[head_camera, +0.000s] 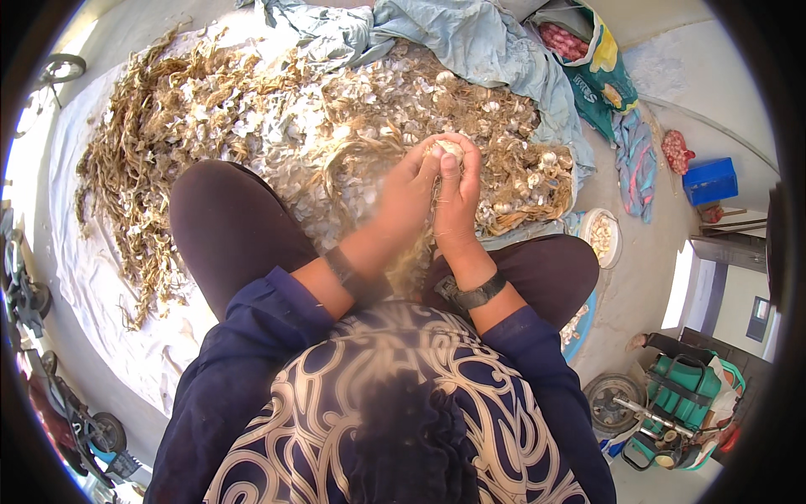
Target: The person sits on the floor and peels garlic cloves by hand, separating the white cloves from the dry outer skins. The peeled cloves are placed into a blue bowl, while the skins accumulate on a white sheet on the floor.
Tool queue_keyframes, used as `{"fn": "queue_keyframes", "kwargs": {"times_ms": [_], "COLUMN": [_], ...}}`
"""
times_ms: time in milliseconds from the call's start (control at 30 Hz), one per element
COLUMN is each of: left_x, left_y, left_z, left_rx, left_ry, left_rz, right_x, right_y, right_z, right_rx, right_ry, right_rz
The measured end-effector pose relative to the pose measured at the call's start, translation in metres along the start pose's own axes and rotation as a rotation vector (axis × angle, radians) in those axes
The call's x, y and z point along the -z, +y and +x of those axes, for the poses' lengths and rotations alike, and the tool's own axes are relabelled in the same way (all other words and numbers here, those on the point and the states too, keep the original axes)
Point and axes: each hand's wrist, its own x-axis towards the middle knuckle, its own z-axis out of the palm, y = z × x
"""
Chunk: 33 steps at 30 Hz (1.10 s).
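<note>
A pale garlic bulb is pressed between my two hands in front of my knees. My left hand grips it from the left, its thumb on the bulb. My right hand wraps the other side, thumb beside the left one and fingers curled around the top. Much of the bulb is hidden by my fingers. Beneath both hands spreads a heap of dry garlic stalks, roots and papery skins, with several whole bulbs, such as the garlic bulb on the right.
A white bucket of garlic cloves stands by my right knee, near a blue basin. A green sack, a blue crate and a red mesh bag lie at the upper right. Light blue cloth edges the heap.
</note>
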Motion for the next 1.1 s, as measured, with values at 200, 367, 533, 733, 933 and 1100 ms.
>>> {"fn": "queue_keyframes", "kwargs": {"times_ms": [200, 367, 533, 733, 933, 1100], "left_x": [-0.007, -0.010, -0.008, -0.007, -0.006, 0.000], "left_y": [-0.004, -0.001, 0.000, 0.004, 0.003, 0.002], "left_z": [0.003, 0.001, -0.002, -0.001, -0.005, 0.002], "left_rx": [-0.057, -0.046, 0.007, 0.012, 0.002, 0.063], "left_ry": [0.090, 0.087, 0.126, 0.158, 0.218, 0.239], "left_rz": [0.067, 0.096, 0.182, 0.153, 0.352, 0.060], "right_x": [-0.001, -0.003, -0.005, -0.009, -0.012, -0.003], "right_y": [0.004, 0.004, 0.006, 0.015, 0.026, 0.016], "right_z": [0.004, 0.004, 0.002, 0.004, 0.013, 0.020], "right_rx": [-0.022, -0.062, -0.108, -0.094, -0.210, -0.223], "right_ry": [0.010, 0.046, 0.066, 0.061, 0.100, -0.035], "right_rz": [0.060, 0.083, 0.102, 0.091, 0.284, 0.281]}}
